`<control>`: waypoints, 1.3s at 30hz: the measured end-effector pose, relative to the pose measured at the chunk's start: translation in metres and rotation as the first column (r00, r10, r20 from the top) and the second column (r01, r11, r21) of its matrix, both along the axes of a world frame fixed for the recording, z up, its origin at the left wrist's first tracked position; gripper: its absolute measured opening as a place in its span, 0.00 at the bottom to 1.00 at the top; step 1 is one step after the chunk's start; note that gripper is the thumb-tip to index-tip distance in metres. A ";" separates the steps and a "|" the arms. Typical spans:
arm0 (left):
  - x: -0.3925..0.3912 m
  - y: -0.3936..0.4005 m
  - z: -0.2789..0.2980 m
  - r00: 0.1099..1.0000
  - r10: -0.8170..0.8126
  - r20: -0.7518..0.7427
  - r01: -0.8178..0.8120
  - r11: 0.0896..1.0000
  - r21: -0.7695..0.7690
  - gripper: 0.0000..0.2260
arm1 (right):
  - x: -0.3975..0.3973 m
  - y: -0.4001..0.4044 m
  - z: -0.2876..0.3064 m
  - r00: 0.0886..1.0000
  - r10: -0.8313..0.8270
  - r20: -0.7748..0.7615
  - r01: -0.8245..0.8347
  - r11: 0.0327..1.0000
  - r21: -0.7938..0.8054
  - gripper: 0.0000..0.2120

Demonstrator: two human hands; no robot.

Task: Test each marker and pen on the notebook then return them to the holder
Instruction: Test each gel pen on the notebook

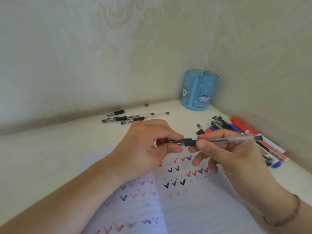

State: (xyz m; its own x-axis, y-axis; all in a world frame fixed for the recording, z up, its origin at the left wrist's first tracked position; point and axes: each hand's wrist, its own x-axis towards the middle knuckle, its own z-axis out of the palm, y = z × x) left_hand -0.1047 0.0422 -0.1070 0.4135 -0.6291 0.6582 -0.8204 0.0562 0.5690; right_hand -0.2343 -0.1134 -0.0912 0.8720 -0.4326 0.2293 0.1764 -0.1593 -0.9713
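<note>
both hands meet over the notebook [194,205]: the left hand [143,149] pinches the cap end of a clear pen [219,141], and the right hand [224,149] has its grip curled round the barrel. many ticks already cover the pages, so testing looks well along. the blue holder [199,90] at the far right seems empty; pens on the far bench [33,166] and markers [253,137] at right still await return.

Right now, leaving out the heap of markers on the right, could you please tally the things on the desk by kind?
Clear gel pens with black grips, lying at the rear left: 3
Clear gel pen held in left hand and right hand: 1
Blue plastic pen holder: 1
Lined paper notebook: 1
Total: 6
</note>
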 end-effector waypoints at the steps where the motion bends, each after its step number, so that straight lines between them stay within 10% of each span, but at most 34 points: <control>1: 0.000 0.000 0.000 1.000 0.001 -0.010 -0.001 1.000 0.002 0.08 | 0.000 0.000 -0.001 1.000 0.002 -0.002 -0.002 1.000 -0.007 0.14; 16: 0.005 0.004 -0.001 0.998 0.032 0.060 -0.044 0.979 0.201 0.18 | 0.002 -0.029 0.005 0.983 0.069 0.170 -0.051 0.992 -0.113 0.09; 22: 0.026 0.006 -0.006 0.925 0.357 0.133 -0.381 0.883 0.276 0.13 | 0.000 -0.064 0.010 0.956 -0.292 -0.004 0.251 0.831 -0.496 0.08; 39: 0.056 0.017 -0.010 0.727 0.633 0.265 -0.661 0.542 0.519 0.14 | -0.008 -0.076 0.027 0.890 -0.455 -0.012 0.444 0.874 -0.195 0.10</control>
